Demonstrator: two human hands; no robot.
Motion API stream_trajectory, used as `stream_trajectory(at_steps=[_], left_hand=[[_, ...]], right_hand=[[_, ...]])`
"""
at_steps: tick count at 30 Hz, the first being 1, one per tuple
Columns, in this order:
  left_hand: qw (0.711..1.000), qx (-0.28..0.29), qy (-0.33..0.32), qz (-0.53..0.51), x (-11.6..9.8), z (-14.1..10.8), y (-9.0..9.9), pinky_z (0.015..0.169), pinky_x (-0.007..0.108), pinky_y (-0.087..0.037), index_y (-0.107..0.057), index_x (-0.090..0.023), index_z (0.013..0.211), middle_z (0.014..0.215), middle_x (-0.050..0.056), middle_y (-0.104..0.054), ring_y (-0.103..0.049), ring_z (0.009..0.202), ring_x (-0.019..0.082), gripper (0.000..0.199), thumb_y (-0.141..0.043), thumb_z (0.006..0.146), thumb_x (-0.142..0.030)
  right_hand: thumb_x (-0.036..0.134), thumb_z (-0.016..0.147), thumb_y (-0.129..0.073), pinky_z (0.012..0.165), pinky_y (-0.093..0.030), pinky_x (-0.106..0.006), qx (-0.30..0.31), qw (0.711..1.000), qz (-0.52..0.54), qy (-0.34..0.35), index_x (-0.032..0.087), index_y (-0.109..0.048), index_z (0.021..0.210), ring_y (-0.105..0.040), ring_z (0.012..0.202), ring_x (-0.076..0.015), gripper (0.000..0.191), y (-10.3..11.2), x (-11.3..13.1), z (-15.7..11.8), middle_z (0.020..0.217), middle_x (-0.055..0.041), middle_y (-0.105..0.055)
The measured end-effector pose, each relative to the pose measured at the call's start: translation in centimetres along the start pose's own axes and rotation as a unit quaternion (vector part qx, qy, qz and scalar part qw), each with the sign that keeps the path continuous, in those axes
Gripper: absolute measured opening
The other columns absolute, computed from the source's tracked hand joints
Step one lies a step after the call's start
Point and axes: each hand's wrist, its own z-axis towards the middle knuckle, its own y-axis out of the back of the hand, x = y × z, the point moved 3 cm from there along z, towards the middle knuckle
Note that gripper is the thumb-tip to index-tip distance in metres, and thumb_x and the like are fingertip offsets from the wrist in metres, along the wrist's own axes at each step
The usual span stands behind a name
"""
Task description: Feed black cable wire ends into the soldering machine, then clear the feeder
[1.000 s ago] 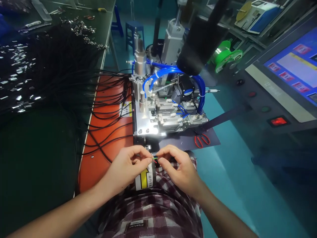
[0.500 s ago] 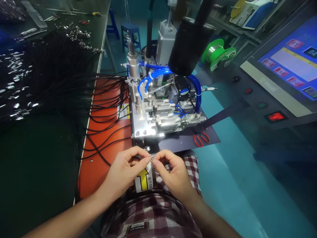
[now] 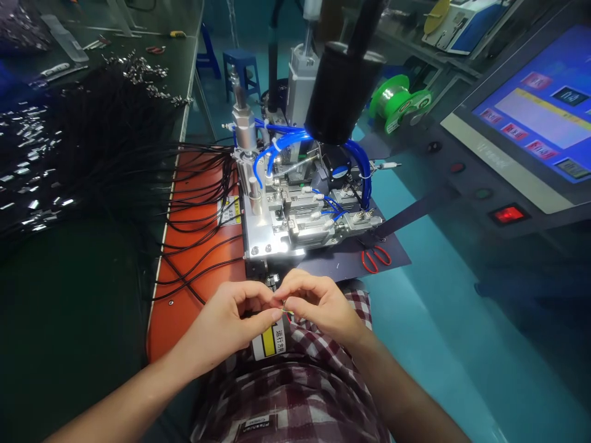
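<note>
Fine coloured wires show between my fingertips, in front of the metal machine. My left hand is bent in a pinch at the wires' left side; whatever lies between its thumb and finger is too small to name. On the right, my right hand closes its thumb and fingers on the wires. The fingertips of both hands nearly meet. Below them is a white label with a yellow arrow.
Black cables cross the orange mat at the left, from a large cable pile. Red-handled scissors lie right of the machine. A touchscreen panel stands at the right, beyond a green spool.
My right hand has turned, its fingers now reaching over toward the left fingertips. Yellow and red wire has come into sight between the hands. The view has shifted slightly.
</note>
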Motion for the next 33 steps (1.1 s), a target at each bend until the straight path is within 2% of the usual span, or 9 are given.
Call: stream_trajectory(at_steps=[4, 9, 14, 17, 20, 23, 29, 33], left_hand=[[1.0, 0.026, 0.002, 0.013, 0.1, 0.0, 0.1, 0.047, 0.019, -0.028, -0.064, -0.014, 0.075, 0.057, -0.005, -0.047, -0.037, 0.053, 0.007, 0.016, -0.061, 0.078, -0.03], [0.999, 0.035, 0.004, 0.007, 0.3, 0.2, 0.1, 0.046, 0.019, -0.026, -0.062, -0.014, 0.074, 0.057, -0.005, -0.045, -0.036, 0.052, 0.007, 0.018, -0.06, 0.079, -0.032], [1.0, 0.018, 0.015, 0.0, 0.3, 0.2, 0.1, 0.046, 0.019, -0.029, -0.062, -0.015, 0.075, 0.056, -0.005, -0.047, -0.04, 0.051, 0.008, 0.018, -0.062, 0.078, -0.033], [1.0, -0.008, 0.014, -0.015, 0.2, 0.1, 0.1, 0.045, 0.019, -0.03, -0.062, -0.015, 0.076, 0.057, -0.005, -0.049, -0.041, 0.051, 0.008, 0.018, -0.063, 0.077, -0.033], [0.999, -0.047, 0.005, -0.024, 0.0, 0.2, 0.0, 0.045, 0.018, -0.032, -0.062, -0.014, 0.074, 0.058, -0.004, -0.051, -0.043, 0.05, 0.007, 0.019, -0.063, 0.076, -0.033], [0.997, -0.074, -0.013, -0.032, -0.2, 0.1, -0.1, 0.05, 0.018, -0.037, -0.062, -0.014, 0.073, 0.062, -0.002, -0.056, -0.049, 0.056, 0.008, 0.018, -0.064, 0.075, -0.032], [0.994, -0.066, 0.006, -0.09, -0.3, 0.2, -0.1, 0.054, 0.019, -0.04, -0.064, -0.013, 0.082, 0.07, 0.0, -0.062, -0.053, 0.06, 0.01, 0.021, -0.063, 0.075, -0.032], [0.99, -0.069, 0.045, -0.118, 0.0, 0.3, -0.2, 0.052, 0.017, -0.04, -0.063, -0.012, 0.075, 0.067, 0.0, -0.062, -0.053, 0.057, 0.008, 0.019, -0.065, 0.071, -0.03]], right_hand=[[0.019, 0.076, -0.068, 0.062, -0.04, -0.026, 0.013, 1.0, 0.016, 0.019, 0.021, -0.072, 0.077, -0.05, 0.071, -0.0129, 0.004, -0.2, -0.4, 0.2, 0.077, -0.0005, -0.056], [0.016, 0.072, -0.071, 0.061, -0.036, -0.026, -0.033, 0.994, 0.101, 0.011, 0.02, -0.07, 0.067, -0.048, 0.067, -0.0121, 0.007, -0.7, -1.4, 0.1, 0.069, 0.001, -0.054], [0.023, 0.07, -0.073, 0.053, -0.03, -0.024, -0.053, 0.982, 0.182, -0.024, 0.018, -0.064, 0.062, -0.04, 0.058, -0.0099, 0.013, -1.2, -1.9, 0.1, 0.065, 0.0028, -0.048], [0.032, 0.074, -0.069, 0.051, -0.029, -0.024, -0.096, 0.973, 0.207, -0.038, 0.018, -0.061, 0.064, -0.036, 0.052, -0.0082, 0.019, -0.8, -1.8, -0.3, 0.062, 0.0041, -0.045], [0.032, 0.077, -0.066, 0.053, -0.034, -0.023, -0.125, 0.983, 0.127, -0.05, 0.018, -0.064, 0.076, -0.043, 0.055, -0.0091, 0.014, -0.6, -1.6, -1.2, 0.066, 0.0026, -0.052], [0.025, 0.077, -0.065, 0.054, -0.036, -0.023, -0.14, 0.989, 0.012, -0.05, 0.018, -0.064, 0.074, -0.045, 0.059, -0.01, 0.008, -0.9, -1.4, -1.9, 0.07, 0.0015, -0.054], [0.021, 0.081, -0.06, 0.056, -0.037, -0.024, -0.162, 0.982, -0.093, -0.016, 0.017, -0.06, 0.069, -0.044, 0.06, -0.0104, 0.012, -1.6, -1.0, -1.6, 0.067, 0.002, -0.052], [0.019, 0.081, -0.059, 0.058, -0.038, -0.024, -0.185, 0.974, -0.133, -0.002, 0.018, -0.057, 0.068, -0.046, 0.062, -0.0111, 0.013, -2.5, -1.4, -1.6, 0.067, 0.0023, -0.052]])
